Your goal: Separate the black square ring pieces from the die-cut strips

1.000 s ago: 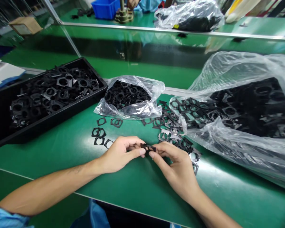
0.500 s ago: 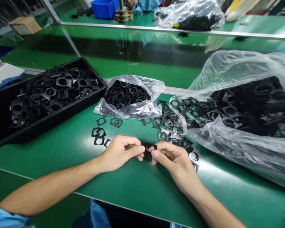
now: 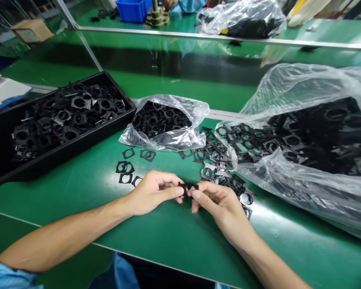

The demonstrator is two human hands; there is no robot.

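My left hand and my right hand meet over the green table, both pinched on one small black plastic frame part held between their fingertips. Loose black frame parts lie on the table just beyond my left hand. A spilled heap of the same parts lies beyond my right hand, at the mouth of a large clear plastic bag.
A black tray full of black parts stands at the left. A small clear bag of parts lies in the middle. A metal rail crosses behind it. A blue bin and another bag are at the far side.
Both hands stay pinched on the small black part. My right hand's fingers have shifted their hold on it and the part has turned slightly between the fingertips.
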